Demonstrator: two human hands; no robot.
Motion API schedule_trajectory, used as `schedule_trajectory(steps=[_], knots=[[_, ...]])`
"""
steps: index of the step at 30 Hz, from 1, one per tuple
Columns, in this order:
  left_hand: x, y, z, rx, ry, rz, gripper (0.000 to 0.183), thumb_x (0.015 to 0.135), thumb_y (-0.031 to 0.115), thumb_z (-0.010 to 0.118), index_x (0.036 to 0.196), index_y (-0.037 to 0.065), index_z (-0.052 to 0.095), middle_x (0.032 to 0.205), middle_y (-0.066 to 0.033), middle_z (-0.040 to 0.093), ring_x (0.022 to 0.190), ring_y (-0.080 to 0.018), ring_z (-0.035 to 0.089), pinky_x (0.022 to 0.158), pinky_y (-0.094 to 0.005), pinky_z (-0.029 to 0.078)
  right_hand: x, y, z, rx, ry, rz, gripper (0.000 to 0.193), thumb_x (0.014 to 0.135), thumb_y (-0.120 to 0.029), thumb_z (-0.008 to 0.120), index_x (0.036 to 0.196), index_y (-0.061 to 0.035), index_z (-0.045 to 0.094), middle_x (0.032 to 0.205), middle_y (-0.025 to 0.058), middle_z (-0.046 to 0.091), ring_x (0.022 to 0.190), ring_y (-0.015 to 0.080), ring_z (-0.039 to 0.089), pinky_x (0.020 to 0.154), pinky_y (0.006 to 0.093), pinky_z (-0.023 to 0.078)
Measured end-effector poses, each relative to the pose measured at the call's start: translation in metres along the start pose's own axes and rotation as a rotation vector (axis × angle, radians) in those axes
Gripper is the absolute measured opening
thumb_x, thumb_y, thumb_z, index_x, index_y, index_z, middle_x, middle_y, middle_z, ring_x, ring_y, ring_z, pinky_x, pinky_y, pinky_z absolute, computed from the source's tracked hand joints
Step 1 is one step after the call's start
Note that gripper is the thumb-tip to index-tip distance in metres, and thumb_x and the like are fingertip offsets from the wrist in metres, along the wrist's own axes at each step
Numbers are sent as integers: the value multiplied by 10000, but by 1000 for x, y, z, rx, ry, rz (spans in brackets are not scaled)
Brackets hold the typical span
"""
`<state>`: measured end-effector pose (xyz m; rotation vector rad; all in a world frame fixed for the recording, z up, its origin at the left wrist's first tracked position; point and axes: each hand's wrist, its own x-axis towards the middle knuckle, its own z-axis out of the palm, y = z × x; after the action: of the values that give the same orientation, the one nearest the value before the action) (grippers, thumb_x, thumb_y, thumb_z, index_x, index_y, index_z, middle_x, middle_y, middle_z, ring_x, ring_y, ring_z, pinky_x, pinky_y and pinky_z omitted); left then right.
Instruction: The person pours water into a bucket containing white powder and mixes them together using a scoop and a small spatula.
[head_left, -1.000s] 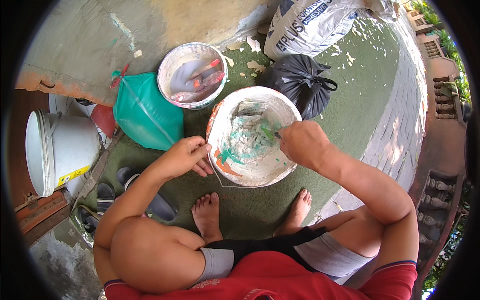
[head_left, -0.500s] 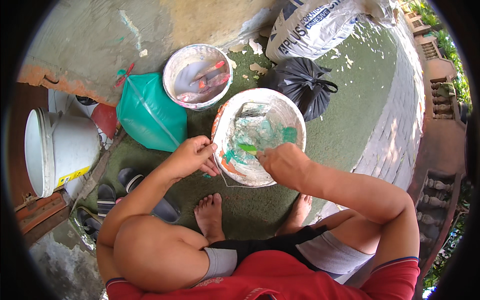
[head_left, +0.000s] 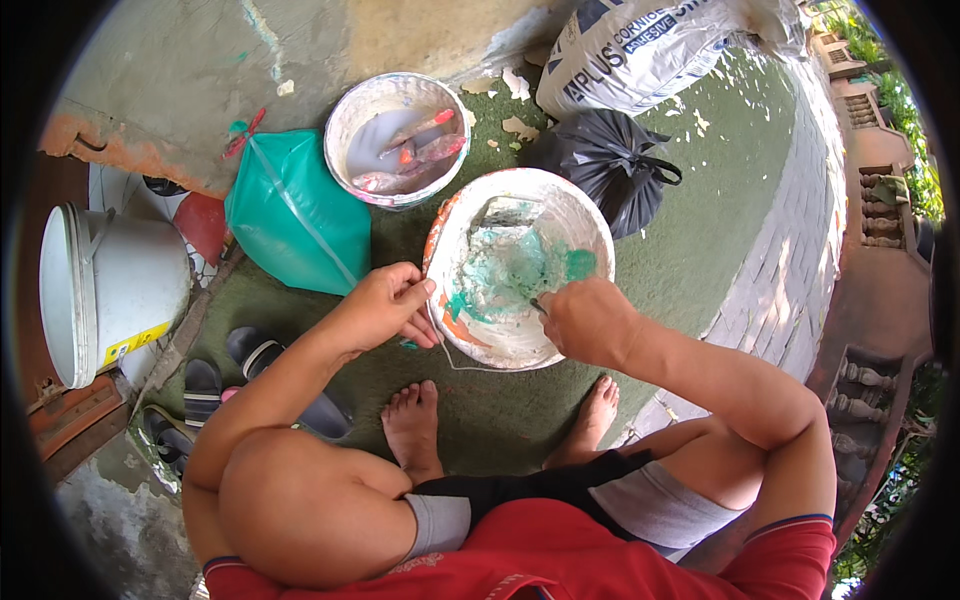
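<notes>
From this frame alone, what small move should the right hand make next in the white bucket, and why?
Probably sweep toward the near wall, while the left hand steadies the rim. The green pigment in the round white plastic bucket lies streaked and patchy through the pale paste, with one solid green blob at the far right. The right hand is closed inside the bucket; what it holds is hidden.

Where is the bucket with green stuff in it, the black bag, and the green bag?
white bucket (head_left: 585, 215), head view, on its right inner wall.
black bag (head_left: 600, 160), head view, on its crumpled middle.
green bag (head_left: 290, 215), head view, on its flat middle.
</notes>
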<state>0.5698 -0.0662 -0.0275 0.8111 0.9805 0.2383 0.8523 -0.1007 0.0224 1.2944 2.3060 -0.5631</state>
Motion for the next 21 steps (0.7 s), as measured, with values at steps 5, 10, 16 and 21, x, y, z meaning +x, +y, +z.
schedule_trajectory(steps=[5,10,16,21], knots=[[3,0,0,6,-20,7,273,1044,214,483,1054,-59,490,877,-190,665,736,-251,722,634,-321,614,-14,4,-41,107,16,79,174,832,-177,592,787,-37,686,741,182,685,720,341,695,665,435,553],[2,1,1,16,-10,-18,277,1045,210,479,1075,-65,485,890,-192,664,741,-254,722,640,-320,615,0,-24,2,63,48,31,168,848,-187,593,816,-58,696,767,172,697,739,342,699,688,446,556],[2,0,-2,29,-23,-6,275,1047,207,469,1078,-66,485,902,-189,661,747,-245,722,646,-318,615,-4,11,-9,-24,-39,147,217,910,-264,563,903,-84,685,728,151,688,685,337,688,658,444,549],[1,0,-1,40,-26,0,271,1047,203,467,1070,-66,490,907,-187,659,747,-240,721,646,-318,615,-2,27,-19,-55,-34,223,199,881,-217,572,871,-63,697,763,157,696,732,335,696,690,440,554]])
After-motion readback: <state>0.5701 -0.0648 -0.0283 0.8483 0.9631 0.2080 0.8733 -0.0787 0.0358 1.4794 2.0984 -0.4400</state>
